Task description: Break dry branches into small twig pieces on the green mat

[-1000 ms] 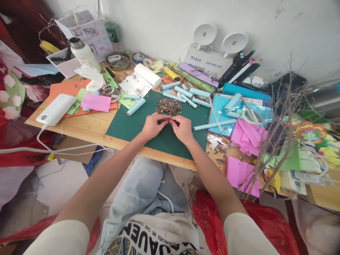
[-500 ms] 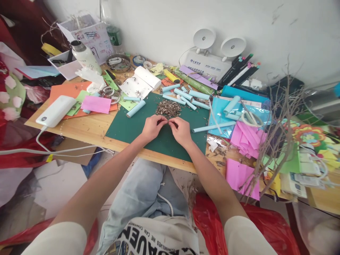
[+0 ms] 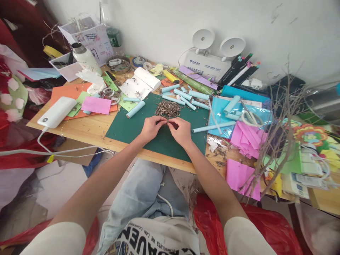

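Head view: left hand (image 3: 151, 128) pinched closed; any hold too small to tell. Just beyond the grip, pile of dry bits (image 3: 168, 108), likely for easy reach. Right hand (image 3: 181, 131) pinched alike. Beyond, rightward: blue tubes (image 3: 199, 95), perhaps kept clear.

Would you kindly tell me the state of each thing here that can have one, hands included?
Left hand, pinched
Right hand, pinched; too small to tell whether anything is held
Dry bits, heaped loosely
Mat, lying flat
Blue tubes, rolled, scattered
Paper roll, partly unrolled
White bottle, uncapped
Power bank, cable plugged in
Scissors, lying down; blades open or shut unclear
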The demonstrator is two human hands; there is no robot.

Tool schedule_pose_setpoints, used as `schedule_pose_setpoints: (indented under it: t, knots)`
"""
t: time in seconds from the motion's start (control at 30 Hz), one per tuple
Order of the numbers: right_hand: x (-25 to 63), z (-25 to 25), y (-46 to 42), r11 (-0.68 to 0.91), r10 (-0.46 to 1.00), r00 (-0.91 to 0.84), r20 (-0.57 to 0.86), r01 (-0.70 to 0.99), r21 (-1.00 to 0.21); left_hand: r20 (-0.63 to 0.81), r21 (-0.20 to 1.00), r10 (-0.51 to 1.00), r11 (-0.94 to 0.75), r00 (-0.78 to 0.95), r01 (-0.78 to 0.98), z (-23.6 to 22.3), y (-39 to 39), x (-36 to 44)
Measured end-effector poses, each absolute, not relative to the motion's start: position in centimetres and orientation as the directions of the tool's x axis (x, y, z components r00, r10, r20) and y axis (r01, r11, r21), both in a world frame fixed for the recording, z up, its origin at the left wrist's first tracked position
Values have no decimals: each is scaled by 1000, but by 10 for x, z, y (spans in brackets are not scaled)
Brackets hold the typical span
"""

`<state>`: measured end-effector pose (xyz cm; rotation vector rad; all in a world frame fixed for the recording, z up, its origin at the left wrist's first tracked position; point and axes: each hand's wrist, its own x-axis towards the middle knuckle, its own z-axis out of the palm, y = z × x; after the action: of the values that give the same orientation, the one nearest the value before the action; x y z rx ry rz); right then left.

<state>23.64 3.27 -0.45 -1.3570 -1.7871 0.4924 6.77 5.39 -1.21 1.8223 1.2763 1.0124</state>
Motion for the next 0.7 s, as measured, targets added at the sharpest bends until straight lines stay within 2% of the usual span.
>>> schedule_pose_setpoints:
  t: [0.13,0.33,0.5,0.7]
  knots:
    - [236,-8,33,339,917,-61,394,639,-690,224,847,945,-310,237,433,-10,52,68]
    - [241,-5,33,321,918,-21,395,622,-714,207,831,952,-292,224,473,-10,53,69]
    - [240,-5,33,352,923,-89,375,588,-728,236,824,946,-316,222,470,-12,54,68]
    - [238,-8,33,343,921,-72,383,615,-710,222,887,946,-296,236,355,-13,52,68]
